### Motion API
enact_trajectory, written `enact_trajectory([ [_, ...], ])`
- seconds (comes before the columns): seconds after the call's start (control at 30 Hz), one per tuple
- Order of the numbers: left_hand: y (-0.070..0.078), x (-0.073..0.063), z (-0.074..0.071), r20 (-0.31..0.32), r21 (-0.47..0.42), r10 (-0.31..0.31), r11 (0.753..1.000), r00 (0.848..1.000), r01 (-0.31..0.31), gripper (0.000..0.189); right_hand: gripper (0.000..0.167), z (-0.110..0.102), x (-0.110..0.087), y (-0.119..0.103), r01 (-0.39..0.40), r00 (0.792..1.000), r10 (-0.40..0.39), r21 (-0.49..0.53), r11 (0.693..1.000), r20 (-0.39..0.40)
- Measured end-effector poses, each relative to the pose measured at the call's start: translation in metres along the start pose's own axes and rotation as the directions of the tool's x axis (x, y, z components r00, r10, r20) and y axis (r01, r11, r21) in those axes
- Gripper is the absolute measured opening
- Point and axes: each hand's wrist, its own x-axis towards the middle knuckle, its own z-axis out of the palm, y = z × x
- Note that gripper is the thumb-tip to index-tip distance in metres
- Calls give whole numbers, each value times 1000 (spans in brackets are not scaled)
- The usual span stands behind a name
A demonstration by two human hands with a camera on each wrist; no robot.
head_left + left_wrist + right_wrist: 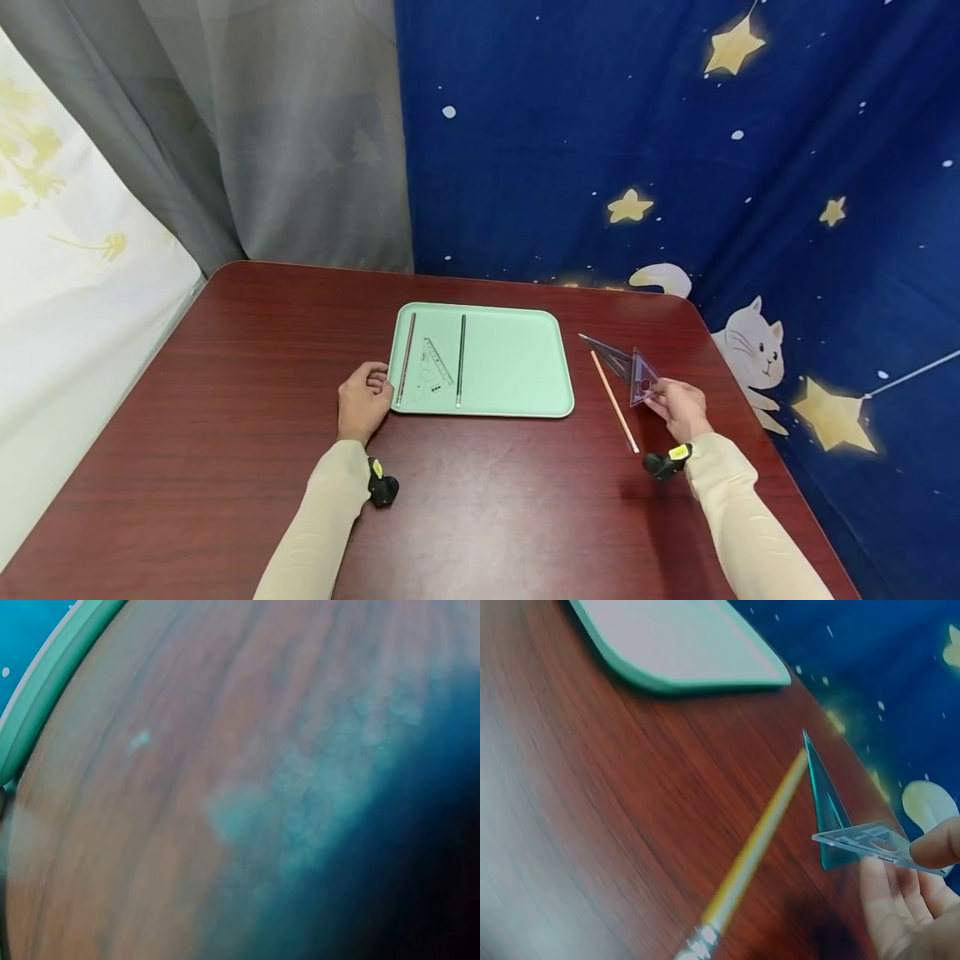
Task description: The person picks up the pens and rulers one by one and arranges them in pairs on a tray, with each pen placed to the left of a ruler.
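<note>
My right hand (681, 408) pinches a clear set square (642, 379) between thumb and fingers. In the right wrist view the held set square (870, 841) is tilted above the table and overlaps a second, darker set square (609, 357). Left of these lies an orange-yellow pencil (615, 402). My left hand (363, 402) has its fingers curled at the left rim of a pale green tray (517, 367). Inside the tray are a dark red pencil (407, 358), a transparent set square (435, 372) and a dark pencil (461, 358). The left wrist view is mostly blurred.
The tray stands on a dark red-brown wooden table (480, 508), near its far edge. Behind it hang a grey curtain (315, 142) and a blue star-patterned curtain (540, 167). White patterned cloth (75, 317) borders the left side.
</note>
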Motion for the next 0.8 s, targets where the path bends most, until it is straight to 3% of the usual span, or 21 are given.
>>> enact_trajectory([
  [0.27, 3, -1, -2, 9, -3, -11, 1000, 1000, 11, 23, 38, 27, -7, 5, -21, 997, 22, -5, 1000, 79],
  [0.6, 2, 0, -1, 4, 5, -4, 1000, 1000, 4, 22, 17, 50, -11, 10, 12, 993, -13, 7, 1000, 118],
  [0.8, 1, -1, -2, 6, 3, 2, 1000, 1000, -2, 22, 16, 70, -13, 15, 15, 987, -16, 8, 1000, 159],
])
